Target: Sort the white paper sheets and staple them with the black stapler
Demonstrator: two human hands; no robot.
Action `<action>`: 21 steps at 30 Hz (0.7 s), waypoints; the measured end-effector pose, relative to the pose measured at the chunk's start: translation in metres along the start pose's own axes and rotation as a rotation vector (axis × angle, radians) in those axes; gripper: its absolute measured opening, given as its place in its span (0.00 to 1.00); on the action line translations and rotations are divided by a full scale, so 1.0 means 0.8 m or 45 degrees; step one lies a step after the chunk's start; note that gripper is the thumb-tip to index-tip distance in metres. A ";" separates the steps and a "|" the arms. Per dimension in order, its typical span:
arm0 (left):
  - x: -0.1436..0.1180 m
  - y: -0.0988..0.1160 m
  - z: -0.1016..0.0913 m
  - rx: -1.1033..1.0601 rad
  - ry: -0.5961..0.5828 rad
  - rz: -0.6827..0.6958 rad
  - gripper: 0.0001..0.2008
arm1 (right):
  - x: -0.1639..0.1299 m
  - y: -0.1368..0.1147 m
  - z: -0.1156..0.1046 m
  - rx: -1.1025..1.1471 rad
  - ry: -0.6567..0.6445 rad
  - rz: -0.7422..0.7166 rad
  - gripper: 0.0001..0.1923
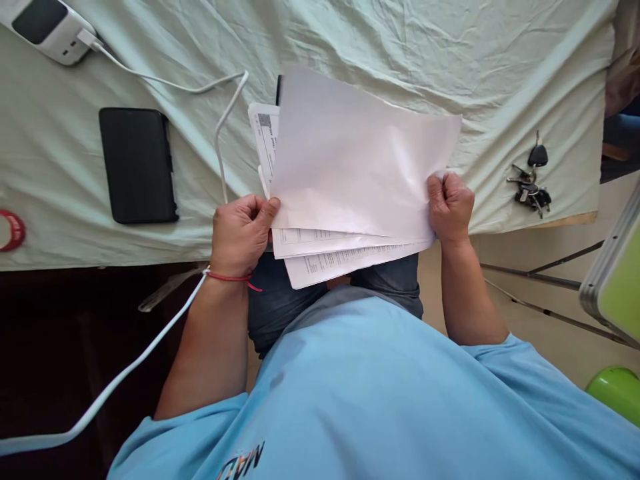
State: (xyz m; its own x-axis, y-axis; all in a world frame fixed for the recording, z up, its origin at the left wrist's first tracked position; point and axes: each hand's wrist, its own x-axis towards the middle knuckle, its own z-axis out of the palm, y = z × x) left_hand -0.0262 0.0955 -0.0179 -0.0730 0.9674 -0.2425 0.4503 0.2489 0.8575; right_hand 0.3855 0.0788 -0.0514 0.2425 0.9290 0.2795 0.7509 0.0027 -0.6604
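Observation:
Several sheets of paper (360, 160) are held up above the table's front edge and my lap. The top sheet shows a blank white face, slightly bowed. Below it, printed sheets (345, 260) fan out toward me, with lines of small text. My left hand (243, 230) pinches their left edge, thumb on top. On the right edge, my right hand (453, 203) is closed with its fingers curled around the paper. Another printed sheet (264, 130) with a dark square code sticks out at the upper left, partly hidden, beside a thin black edge (279, 90).
A black phone (137, 165) lies on the cloth-covered table (200, 33) at left. A white cable (175, 87) runs from a white power box (50, 30) past my left wrist. Keys (533, 183) lie at right, a red tape roll (11, 230) at far left.

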 end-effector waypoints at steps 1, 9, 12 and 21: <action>0.001 -0.001 0.000 0.004 -0.002 0.009 0.26 | 0.000 0.000 0.000 -0.009 0.003 0.003 0.36; 0.003 -0.003 -0.002 0.034 -0.018 0.031 0.28 | 0.000 -0.003 0.000 -0.035 0.000 0.003 0.38; 0.003 -0.003 -0.002 0.011 -0.030 0.051 0.27 | 0.000 -0.001 0.000 -0.024 0.003 0.013 0.38; 0.000 -0.001 -0.002 -0.073 -0.067 0.019 0.23 | 0.000 -0.003 -0.002 -0.023 -0.004 0.002 0.37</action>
State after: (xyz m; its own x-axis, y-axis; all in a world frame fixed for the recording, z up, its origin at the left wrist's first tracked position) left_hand -0.0283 0.0956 -0.0176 -0.0194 0.9675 -0.2519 0.3992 0.2385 0.8853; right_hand 0.3846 0.0785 -0.0491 0.2420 0.9302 0.2760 0.7615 -0.0058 -0.6481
